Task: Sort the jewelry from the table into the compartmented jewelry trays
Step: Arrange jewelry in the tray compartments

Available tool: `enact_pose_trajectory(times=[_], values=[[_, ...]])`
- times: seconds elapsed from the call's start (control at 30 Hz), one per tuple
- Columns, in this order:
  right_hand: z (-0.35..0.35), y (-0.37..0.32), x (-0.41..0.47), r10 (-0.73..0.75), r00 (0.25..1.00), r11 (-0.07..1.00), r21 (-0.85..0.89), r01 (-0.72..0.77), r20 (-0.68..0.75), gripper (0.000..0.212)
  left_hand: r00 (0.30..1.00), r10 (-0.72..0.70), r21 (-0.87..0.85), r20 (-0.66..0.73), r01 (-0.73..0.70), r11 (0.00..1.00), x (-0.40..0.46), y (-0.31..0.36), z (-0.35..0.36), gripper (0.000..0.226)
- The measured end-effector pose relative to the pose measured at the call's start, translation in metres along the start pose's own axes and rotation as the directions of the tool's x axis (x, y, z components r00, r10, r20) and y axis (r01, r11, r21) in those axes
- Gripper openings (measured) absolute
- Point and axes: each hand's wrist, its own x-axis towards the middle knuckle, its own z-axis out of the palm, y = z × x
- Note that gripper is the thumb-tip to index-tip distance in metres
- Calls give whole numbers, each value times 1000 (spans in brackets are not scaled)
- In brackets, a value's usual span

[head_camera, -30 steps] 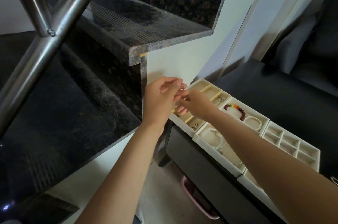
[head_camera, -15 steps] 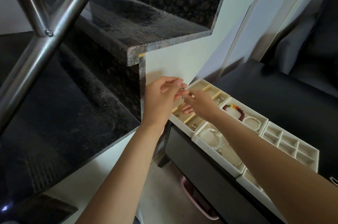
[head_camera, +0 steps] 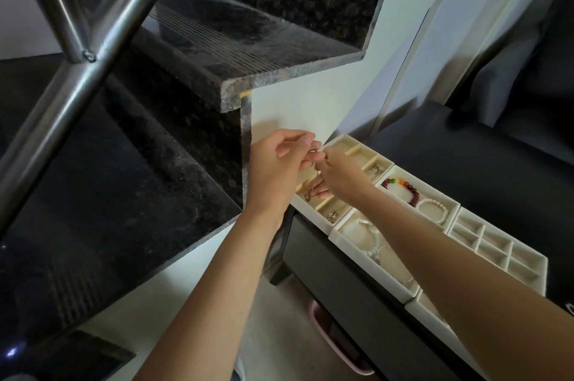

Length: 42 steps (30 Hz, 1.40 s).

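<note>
Jewelry piece (head_camera: 314,152), small and metallic, is pinched between left hand (head_camera: 276,167) and right hand (head_camera: 341,174) above the compartmented tray (head_camera: 357,147).

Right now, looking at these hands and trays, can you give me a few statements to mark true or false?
1. Both hands pinch a small piece of jewelry between them. True.
2. The white pearl bracelet shares a tray with the dark red bead bracelet. True.
3. The grid tray on the right is full of rings. False: its compartments look empty.
4. The hands work over a wooden floor. False: they hover over the small-compartment tray.
</note>
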Motion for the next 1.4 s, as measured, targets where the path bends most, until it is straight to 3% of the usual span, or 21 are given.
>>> enact_pose_trajectory(times=[0.3, 0.57, 0.73, 0.8, 0.9, 1.07, 1.23, 1.4], values=[[8, -2, 2, -64, 998, 977, -202, 62, -2, 26, 1000, -3, -5, 7, 3, 1000, 0, 0, -1, 11], [4, -2, -1, -43, 994, 988, -143, 58, 102, 20, 1000, 7, 46, -1, -7, 999, 2, -2, -1, 11], [-17, 1, -2, -81, 993, 976, -194, 96, 83, 24, 999, 32, 195, 20, -36, 980, 10, -10, -2, 9], [-26, -3, -7, -93, 992, 994, -42, 97, 84, 27, 999, 19, 236, 37, -27, 971, 13, -12, -2, 10], [-37, -11, -16, -100, 976, 930, 366, 23, 193, 27, 997, 35, 297, 68, -54, 954, 16, -15, 0, 16], [-47, -10, -16, -131, 947, 852, 522, -44, 293, 23, 995, 57, 339, 81, -81, 937, 23, -16, 4, 13], [-57, -1, -10, -135, 953, 884, 467, -8, 271, 11, 992, 24, 384, 126, -71, 921, 28, -22, 3, 12], [-65, 7, 4, -57, 996, 979, 202, 42, 69, 12, 993, 58, 538, 101, -104, 836, 35, -34, 0, 17]])
